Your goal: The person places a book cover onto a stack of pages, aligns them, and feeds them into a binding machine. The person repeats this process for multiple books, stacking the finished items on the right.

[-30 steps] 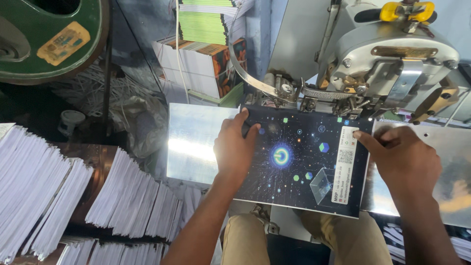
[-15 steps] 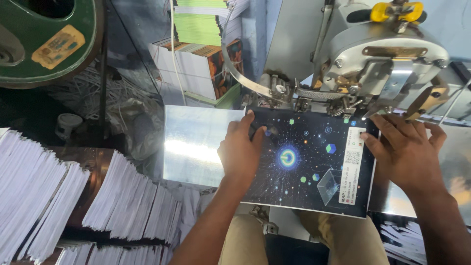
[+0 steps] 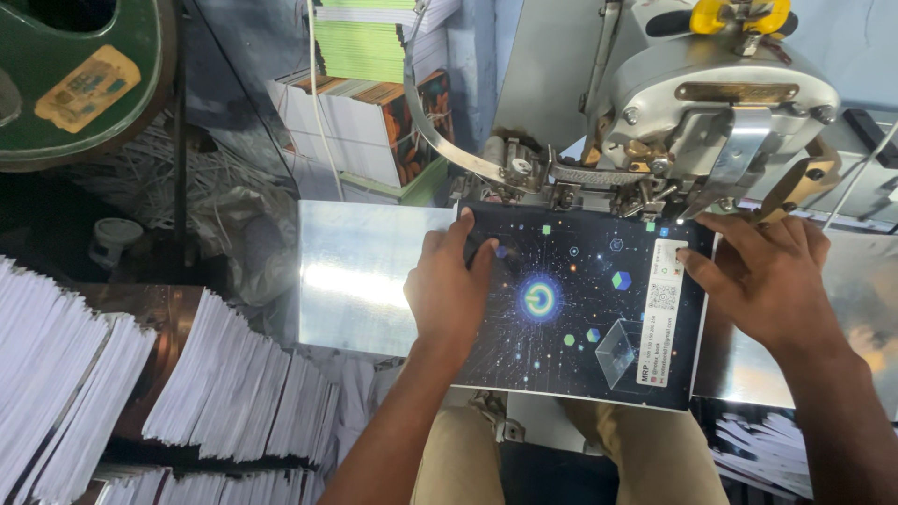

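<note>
Stacks of white paper crowd the near left (image 3: 112, 393) beside a shiny metal table (image 3: 355, 281). Since a second ago the dark booklet (image 3: 580, 309) has slid farther in under the stitching machine (image 3: 692, 122). Both the left hand (image 3: 449, 295) and the right hand (image 3: 762, 281) lie flat on its cover, pressing, not gripping; its far edge now sits beneath the machine's head.

Pretty tight up top: the grey machine head (image 3: 720, 103) hangs right over the far edge of the dark booklet (image 3: 580, 309), so nothing passes there. The left hand (image 3: 449, 290) and right hand (image 3: 762, 281) take up both sides of the cover. Open room is the shiny counter (image 3: 360, 281) left of centre. Lower left is walled off by slanted white paper stacks (image 3: 224, 393).
</note>
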